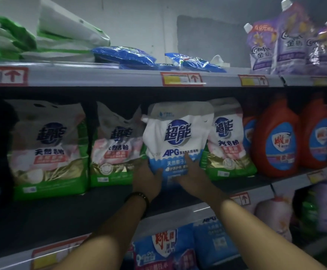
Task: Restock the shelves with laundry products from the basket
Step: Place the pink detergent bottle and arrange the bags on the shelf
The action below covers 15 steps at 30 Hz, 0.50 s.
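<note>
The pouch (pixel 175 141) is white on top and blue below, printed "超能" in a blue circle with "APG" under it. It stands upright on the middle shelf (pixel 61 221), between green-and-white 超能 bags (pixel 116 147) on its left and right. My left hand (pixel 147 180) grips its lower left corner, thumb on the front. My right hand (pixel 192 176) lies against the lower front, fingers (pixel 188 159) straight and close together. Orange jugs (pixel 275 141) stand further right. Purple Comfort pouches (pixel 264 47) stand on the top shelf.
</note>
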{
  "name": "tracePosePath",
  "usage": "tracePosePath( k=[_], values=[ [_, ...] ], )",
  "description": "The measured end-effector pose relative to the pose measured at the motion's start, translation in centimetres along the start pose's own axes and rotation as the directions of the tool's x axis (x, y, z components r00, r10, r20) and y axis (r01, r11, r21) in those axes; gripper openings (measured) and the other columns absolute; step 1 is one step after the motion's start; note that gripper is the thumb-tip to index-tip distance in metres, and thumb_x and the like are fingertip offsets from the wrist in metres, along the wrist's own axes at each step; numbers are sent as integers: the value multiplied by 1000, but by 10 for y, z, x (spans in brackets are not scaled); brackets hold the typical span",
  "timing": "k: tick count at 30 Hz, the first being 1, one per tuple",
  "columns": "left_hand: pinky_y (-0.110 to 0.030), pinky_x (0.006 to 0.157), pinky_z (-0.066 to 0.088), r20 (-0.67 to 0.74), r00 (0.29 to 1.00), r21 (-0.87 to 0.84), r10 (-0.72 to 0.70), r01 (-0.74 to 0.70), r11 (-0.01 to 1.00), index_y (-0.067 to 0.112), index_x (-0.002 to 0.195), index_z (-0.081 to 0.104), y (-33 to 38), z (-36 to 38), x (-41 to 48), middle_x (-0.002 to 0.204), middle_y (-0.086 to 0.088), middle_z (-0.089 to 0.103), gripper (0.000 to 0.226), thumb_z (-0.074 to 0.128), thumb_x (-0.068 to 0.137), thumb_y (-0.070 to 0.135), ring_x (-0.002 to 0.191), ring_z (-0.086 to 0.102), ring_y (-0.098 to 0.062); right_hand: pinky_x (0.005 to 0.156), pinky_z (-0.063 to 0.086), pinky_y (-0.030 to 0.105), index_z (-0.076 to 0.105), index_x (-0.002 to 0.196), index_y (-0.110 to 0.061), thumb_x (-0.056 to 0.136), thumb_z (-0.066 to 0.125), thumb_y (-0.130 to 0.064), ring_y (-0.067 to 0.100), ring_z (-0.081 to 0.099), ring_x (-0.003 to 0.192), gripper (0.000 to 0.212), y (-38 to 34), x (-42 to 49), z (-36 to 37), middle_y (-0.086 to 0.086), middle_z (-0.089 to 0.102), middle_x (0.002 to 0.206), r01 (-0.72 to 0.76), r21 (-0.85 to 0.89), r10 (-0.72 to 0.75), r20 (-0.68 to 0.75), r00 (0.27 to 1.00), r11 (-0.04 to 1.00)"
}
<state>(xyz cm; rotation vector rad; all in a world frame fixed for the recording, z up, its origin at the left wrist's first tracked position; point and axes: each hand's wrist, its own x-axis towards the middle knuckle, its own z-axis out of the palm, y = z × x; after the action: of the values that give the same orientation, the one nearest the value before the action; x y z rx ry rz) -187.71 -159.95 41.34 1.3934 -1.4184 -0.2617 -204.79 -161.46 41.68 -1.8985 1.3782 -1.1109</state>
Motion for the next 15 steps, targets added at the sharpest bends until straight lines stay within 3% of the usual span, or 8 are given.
tracePosePath(
  k=[2,3,6,9,11,13,15],
  values=[
    [-28,89,45,-35,999,31,-40,41,999,7,127,62,-1,11,10,126,-13,69,35,71,98,24,116,66,-32,98,41,23,-2,169,-31,89,83,-25,12,46,129,116,-2,7,-8,-9,32,150,-39,-6,39,85,996,999],
    [-27,89,42,-51,998,37,-46,48,998,7,127,62,-3,13,14,127,-14,68,34,70,99,24,117,65,-32,96,41,23,-6,169,-31,90,82,-23,14,47,129,118,0,12,-8,-4,32,155,-45,-24,47,99,994,999],
    [-32,95,45,-96,995,38,-13,17,999,6,129,61,-13,22,19,130,-15,67,37,71,98,23,119,64,-33,103,51,33,-18,165,-40,76,86,-39,25,49,142,137,4,24,-1,6,11,176,-34,-107,44,90,995,994],
    [-39,98,49,-125,992,56,-1,8,998,7,130,59,-20,24,20,130,-16,66,39,72,97,23,119,63,-34,108,47,33,-17,165,-41,75,88,-37,27,43,148,139,6,23,-5,-6,10,173,-33,-89,46,145,988,996],
    [-40,95,51,-108,994,72,-16,24,997,6,129,60,-21,23,23,128,-16,68,40,73,96,25,117,65,-36,107,39,26,-4,169,-35,81,88,-32,25,36,153,128,3,17,-18,-10,15,169,-25,-71,38,186,982,997],
    [-43,94,54,-92,993,61,-69,75,995,3,130,56,-16,18,21,129,-19,65,50,78,93,29,117,65,-39,105,40,26,27,167,-29,84,87,-34,24,45,149,103,6,11,-36,-4,37,165,-15,-67,23,124,992,998],
    [-48,90,55,-173,984,73,-50,63,995,0,131,46,-8,13,8,132,-25,54,68,84,87,35,113,61,-37,95,45,25,55,150,-21,90,82,-29,20,60,131,66,15,2,-57,-4,61,135,23,-90,-26,-30,999,996]
  ],
)
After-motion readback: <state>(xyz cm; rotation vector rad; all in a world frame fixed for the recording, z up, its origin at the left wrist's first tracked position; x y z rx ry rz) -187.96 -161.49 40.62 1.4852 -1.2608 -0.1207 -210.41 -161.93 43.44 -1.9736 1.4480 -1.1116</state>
